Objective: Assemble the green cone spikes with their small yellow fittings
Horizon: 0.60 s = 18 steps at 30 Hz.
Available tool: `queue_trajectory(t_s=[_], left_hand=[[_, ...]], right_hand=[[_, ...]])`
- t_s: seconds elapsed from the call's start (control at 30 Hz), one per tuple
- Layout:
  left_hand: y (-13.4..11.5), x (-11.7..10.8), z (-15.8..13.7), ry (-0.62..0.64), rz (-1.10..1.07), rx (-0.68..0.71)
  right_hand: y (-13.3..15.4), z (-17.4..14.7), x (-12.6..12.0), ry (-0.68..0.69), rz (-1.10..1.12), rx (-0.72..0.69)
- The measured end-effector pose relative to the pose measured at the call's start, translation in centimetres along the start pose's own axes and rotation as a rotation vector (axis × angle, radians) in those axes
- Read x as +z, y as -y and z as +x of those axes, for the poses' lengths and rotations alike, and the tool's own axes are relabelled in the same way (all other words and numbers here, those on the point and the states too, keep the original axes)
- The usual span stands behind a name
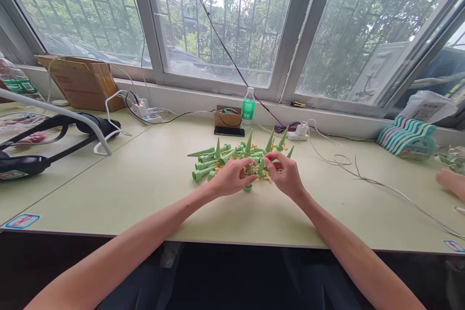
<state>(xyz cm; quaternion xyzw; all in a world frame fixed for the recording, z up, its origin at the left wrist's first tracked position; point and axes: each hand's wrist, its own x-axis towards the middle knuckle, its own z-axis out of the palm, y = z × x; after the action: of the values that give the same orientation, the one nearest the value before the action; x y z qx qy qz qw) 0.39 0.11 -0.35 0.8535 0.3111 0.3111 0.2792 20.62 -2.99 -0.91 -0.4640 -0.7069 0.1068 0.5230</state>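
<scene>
A pile of green plastic plant-watering spikes [203,164] lies on the table, with several cones standing upright, among them a tall cone [248,144]. Small yellow-orange pieces [269,177] are scattered between them. At the front of the pile, my left hand [234,177] curls its thumb and fingers around a green spike [247,188], whose round base shows below the thumb. Just to the right, my right hand [285,174] has thumb and forefinger pinched together at the pile. Whatever is between those fingertips is too small to make out.
Behind the pile are a black phone [229,131], a small cardboard box [227,117] and a green-labelled bottle [248,109]. White cables [358,174] cross the right side, near turquoise hangers [407,138]. Another person's hand [451,183] is at far right; a black headset [54,140] lies left.
</scene>
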Motion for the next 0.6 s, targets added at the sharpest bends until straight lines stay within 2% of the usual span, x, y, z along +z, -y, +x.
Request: queue_trajectory(t_s=[0.33, 0.6], left_hand=[[0.39, 0.03, -0.09, 0.095, 0.075, 0.038], [0.12, -0.03, 0.00, -0.012, -0.047, 0.017]], right_hand=[[-0.10, 0.01, 0.03, 0.011, 0.019, 0.018], [0.00, 0.03, 0.00, 0.030, 0.015, 0.008]])
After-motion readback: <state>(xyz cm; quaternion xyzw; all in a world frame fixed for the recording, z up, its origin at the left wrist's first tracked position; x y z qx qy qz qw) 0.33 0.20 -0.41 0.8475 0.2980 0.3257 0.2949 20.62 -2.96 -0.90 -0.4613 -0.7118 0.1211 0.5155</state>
